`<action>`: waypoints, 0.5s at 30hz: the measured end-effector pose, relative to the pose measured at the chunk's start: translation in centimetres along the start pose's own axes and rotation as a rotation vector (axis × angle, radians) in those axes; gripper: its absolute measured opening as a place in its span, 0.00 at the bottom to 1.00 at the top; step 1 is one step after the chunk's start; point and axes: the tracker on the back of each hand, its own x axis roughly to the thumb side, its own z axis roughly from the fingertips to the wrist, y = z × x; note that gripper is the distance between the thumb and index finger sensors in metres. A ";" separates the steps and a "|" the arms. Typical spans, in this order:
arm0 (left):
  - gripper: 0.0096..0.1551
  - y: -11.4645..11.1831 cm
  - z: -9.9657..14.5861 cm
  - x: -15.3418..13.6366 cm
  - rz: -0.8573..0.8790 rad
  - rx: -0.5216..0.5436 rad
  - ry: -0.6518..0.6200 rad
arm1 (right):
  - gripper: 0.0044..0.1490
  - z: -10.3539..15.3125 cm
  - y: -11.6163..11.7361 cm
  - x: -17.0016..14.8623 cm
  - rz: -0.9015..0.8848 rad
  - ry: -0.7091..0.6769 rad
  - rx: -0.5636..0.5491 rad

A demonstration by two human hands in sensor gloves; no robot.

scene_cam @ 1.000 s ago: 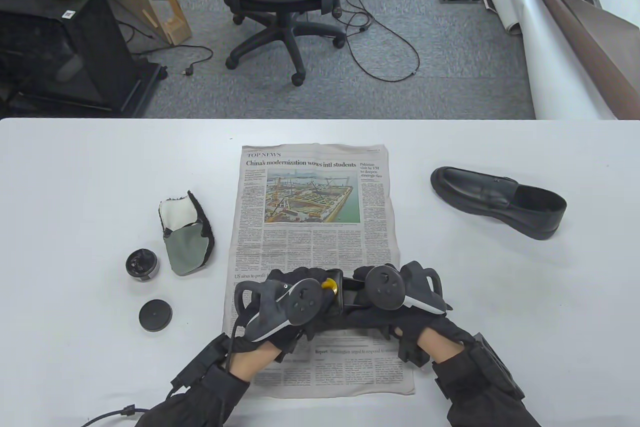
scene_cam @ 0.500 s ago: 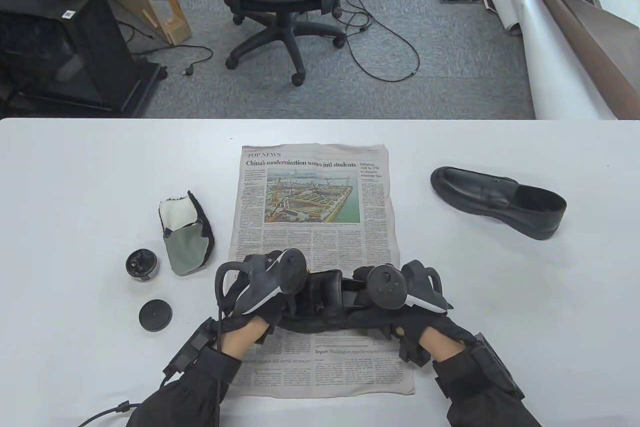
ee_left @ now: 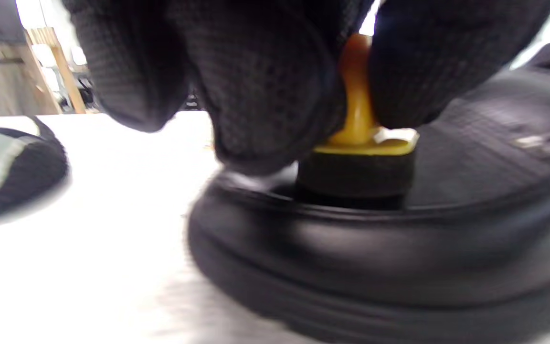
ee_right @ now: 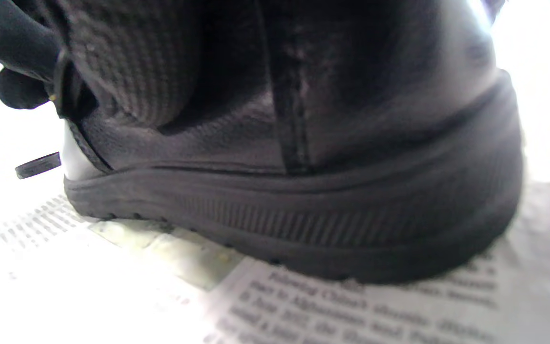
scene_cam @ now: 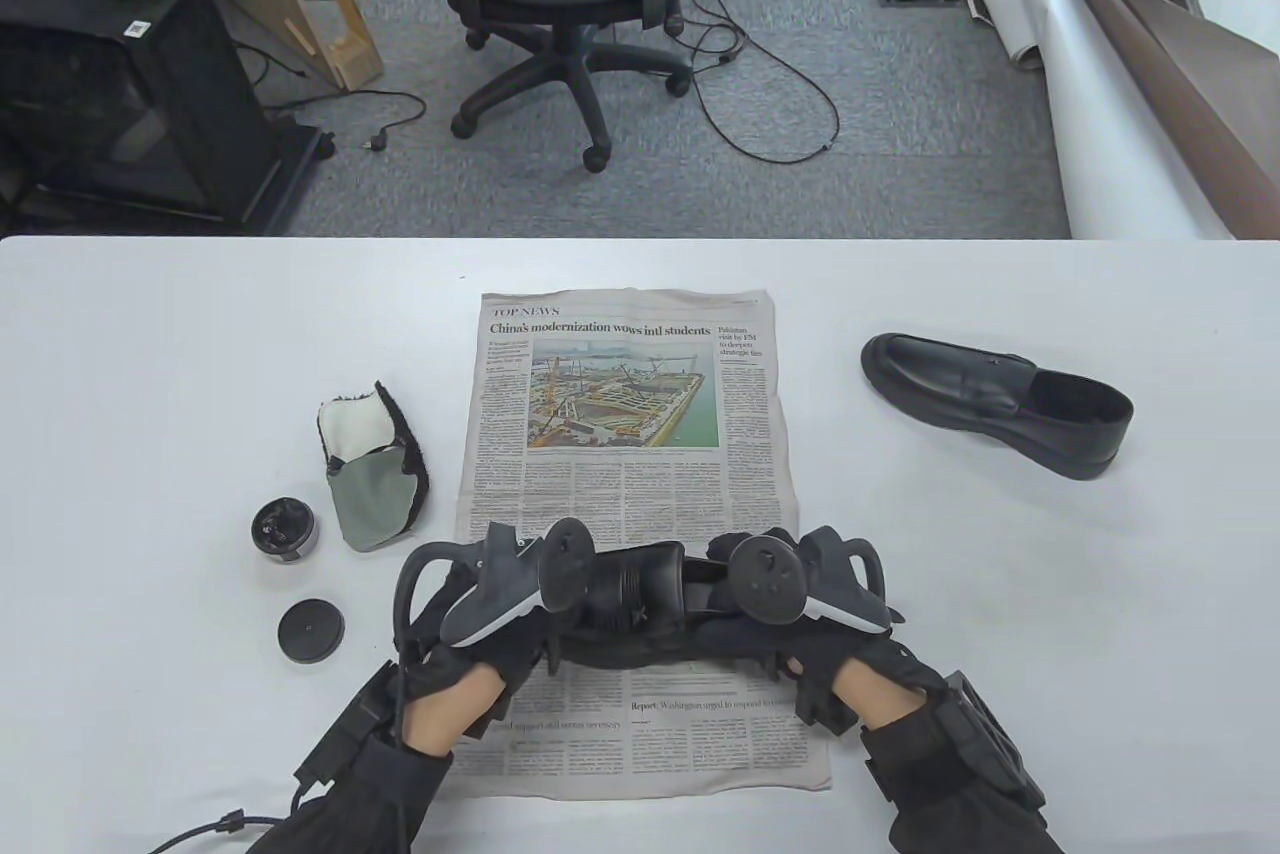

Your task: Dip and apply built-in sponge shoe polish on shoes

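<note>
Pinching the yellow stem of the sponge applicator (ee_left: 358, 143), left hand (scene_cam: 500, 594) comes in from the bottom edge, palm down, tracker tilted up-left; fingers (ee_left: 265, 86) close around the stem, dark sponge pad pressed flat on the toe of the held shoe (scene_cam: 630, 594). Held shoe lies across the near part of the newspaper (scene_cam: 620, 454), long axis left-right, toe pointing left, sole on the paper. Right hand (scene_cam: 800, 604) grips the heel end, fingers (ee_right: 132, 62) wrapped over the back of the upper. Left of the paper: open polish tin (scene_cam: 285, 530), its lid (scene_cam: 311, 630) nearer, polishing mitt (scene_cam: 372, 469) just beside. Second shoe (scene_cam: 995, 404) sits well apart at right on the table (scene_cam: 150, 374), toe pointing up-left.
</note>
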 end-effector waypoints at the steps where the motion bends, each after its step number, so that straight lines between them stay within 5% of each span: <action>1: 0.26 0.0 0.2 0.7 0.039 -0.007 -0.039 | 0.27 0.0 0.0 0.0 -0.005 0.000 0.006; 4: 0.26 -0.1 0.6 2.3 0.098 -0.003 -0.101 | 0.27 0.0 0.0 0.0 -0.007 -0.003 0.007; 15: 0.26 -0.1 -0.6 4.4 0.116 0.289 -0.135 | 0.27 0.0 0.1 -0.1 -0.028 -0.032 0.014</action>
